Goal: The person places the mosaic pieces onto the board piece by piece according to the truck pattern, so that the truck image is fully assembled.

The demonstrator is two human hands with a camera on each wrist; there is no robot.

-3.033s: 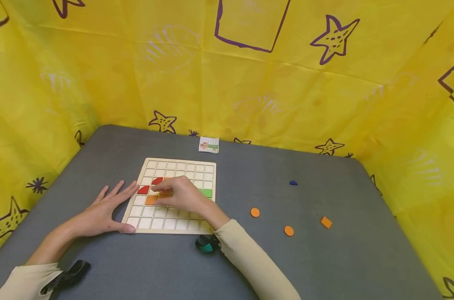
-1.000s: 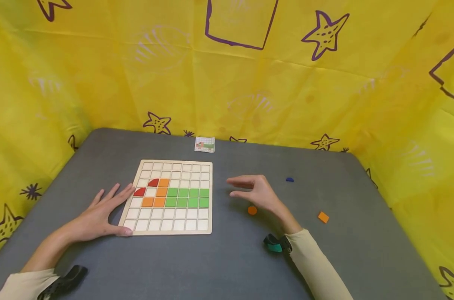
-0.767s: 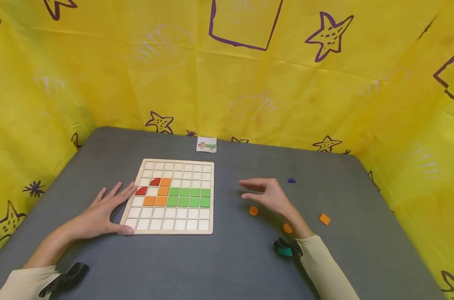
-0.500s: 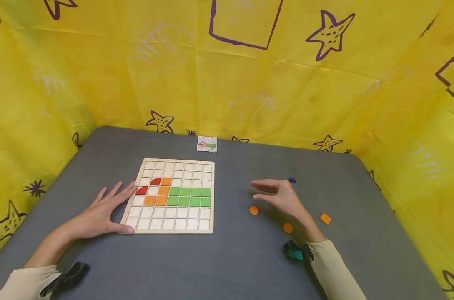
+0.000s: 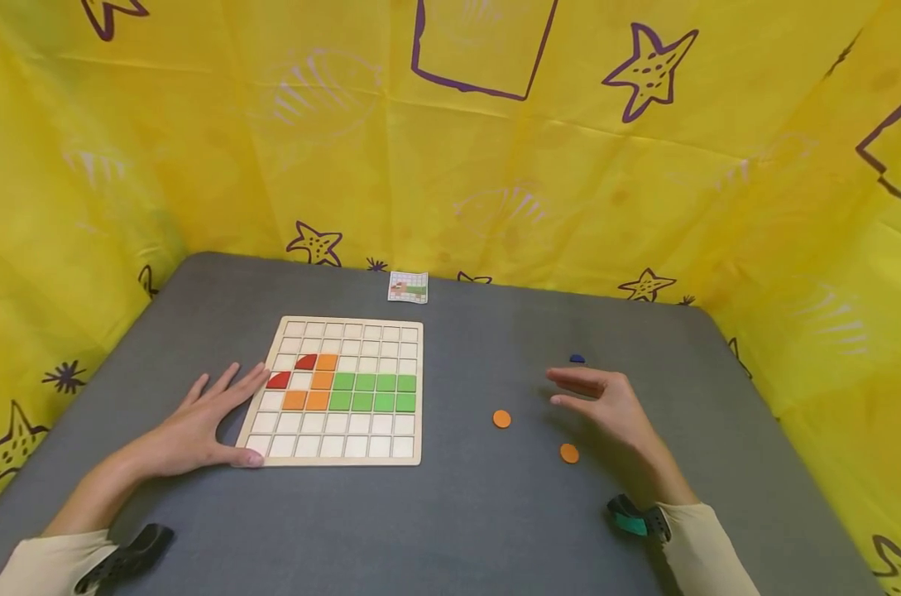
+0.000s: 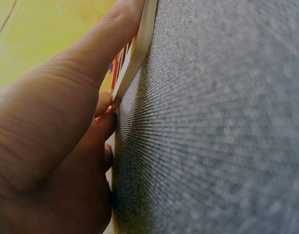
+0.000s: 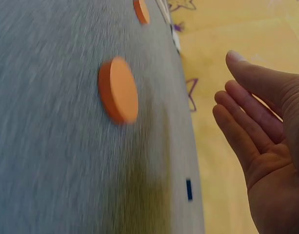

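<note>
My left hand [image 5: 182, 434] lies spread at the wooden grid board [image 5: 357, 447], its thumb on the near-left corner and its fingertips at the left edge. In the board's cells are green squares [image 5: 363, 401], orange squares [image 5: 321, 381] and two red quarter-round pieces [image 5: 306, 362]. My right hand [image 5: 617, 414] hovers over the table right of the board, thumb and fingers apart, holding nothing. Nearest to it are a blue half-round piece [image 5: 577, 358] and an orange disc [image 5: 569, 453], seen larger in the right wrist view. Another orange disc [image 5: 501, 419] lies closer to the board.
A small printed card [image 5: 409, 287] with a coloured grid picture lies at the back edge of the grey table [image 5: 465, 521]. Yellow cloth [image 5: 450, 149] with sea drawings hangs behind and at both sides.
My right hand has left the board, with nothing in it, and moved rightward past the discs. The loose orange square is now hidden behind it. The left hand stays at the board.
</note>
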